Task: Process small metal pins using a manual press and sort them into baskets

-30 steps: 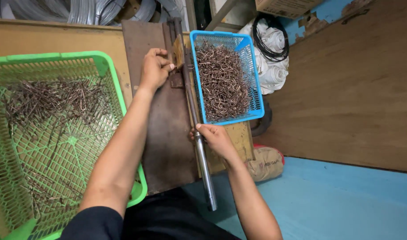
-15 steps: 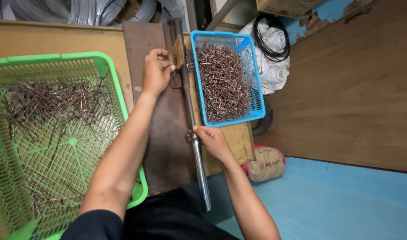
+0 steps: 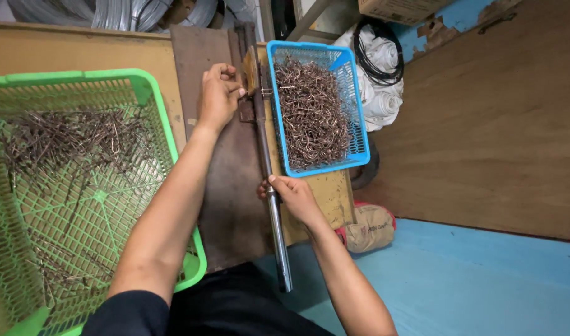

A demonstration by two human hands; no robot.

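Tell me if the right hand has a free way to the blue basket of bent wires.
Probably yes. The right hand grips the lever just below the blue basket, whose top is open, and nothing lies between them.

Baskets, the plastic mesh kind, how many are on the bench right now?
2. A green basket sits at the left beside the left hand's arm; a smaller blue basket sits at the right, just above the right hand. No others show.
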